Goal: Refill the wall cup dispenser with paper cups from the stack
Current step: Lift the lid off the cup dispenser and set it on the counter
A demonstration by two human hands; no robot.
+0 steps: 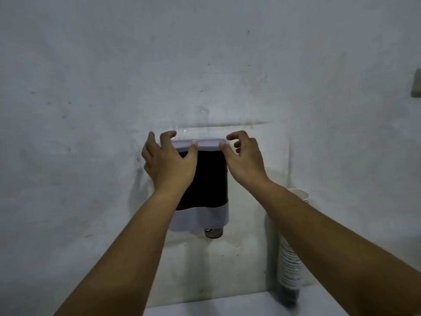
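Observation:
The wall cup dispenser [209, 179] has a dark body, a white base and a white lid [207, 143] on top. My left hand [167, 163] holds the lid's left end, thumb on its front edge and fingers curled over the back. My right hand [245, 160] pinches the lid's right end between thumb and forefinger. The bottom of one cup [213, 232] pokes out under the dispenser. A tall stack of white paper cups [290, 265] stands to the right against the wall, partly hidden by my right forearm.
A white counter surface [227, 304] runs along the bottom, and the cup stack stands on it. The dispenser hangs on a clear backing sheet [262, 144] stuck to the scuffed grey wall. A small grey fixture [417, 83] sits at the right edge.

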